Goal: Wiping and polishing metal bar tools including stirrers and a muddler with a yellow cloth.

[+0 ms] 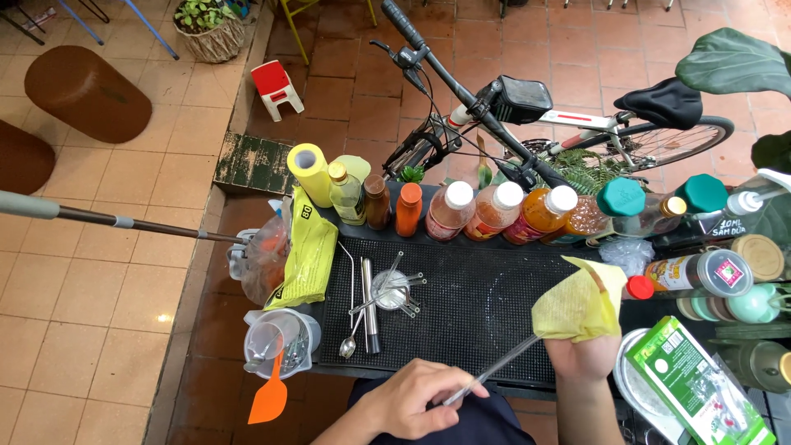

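Note:
My left hand [416, 400] pinches the near end of a thin clear straw-like rod [494, 368] low in the view. The rod runs up and right into a yellow cloth [579, 303], which my right hand [583, 356] holds wrapped around the rod's far end. Both hands hover over the near edge of a black ribbed bar mat [478, 313]. On the mat to the left lie a metal spoon, metal straws and a small metal jigger [387, 290].
Several sauce and syrup bottles [494, 210] line the mat's far edge. A yellow roll [311, 171] and yellow bag stand at left, a measuring jug with orange spatula [274, 363] below. Jars and a green carton [696, 383] crowd the right. A bicycle [527, 107] stands behind.

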